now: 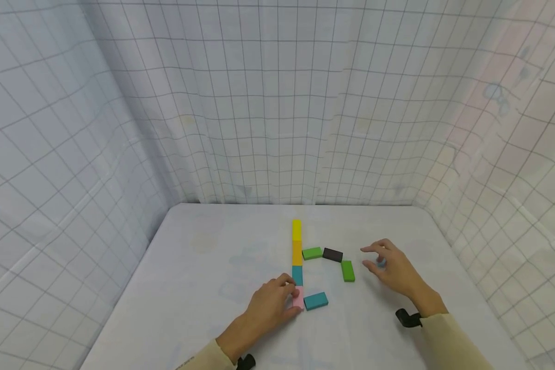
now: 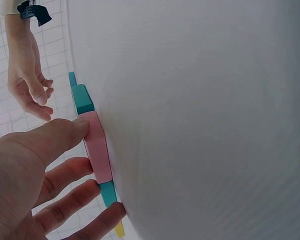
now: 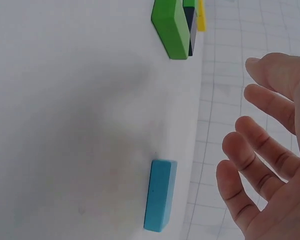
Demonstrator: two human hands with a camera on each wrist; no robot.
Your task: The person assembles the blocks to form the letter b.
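My left hand [image 1: 270,303] holds a pink block [image 2: 97,147], its thumb at the near end and the index finger farther along. That block is the near end of a straight row: a teal block [image 1: 297,276], an orange block [image 1: 297,253] and a yellow block [image 1: 296,229] lie beyond it. Beside the pink block, a second teal block [image 1: 316,301] lies slightly slanted. My right hand [image 1: 395,270] hovers with parted, loosely bent fingers, holding nothing. Under it a light blue block [image 3: 160,196] lies on the table, mostly hidden in the head view.
From the row, a green block [image 1: 312,253], a black block [image 1: 333,255] and another green block [image 1: 348,271] curve rightward. The white table [image 1: 203,277] is enclosed by gridded white curtains [image 1: 268,103] at the back and sides.
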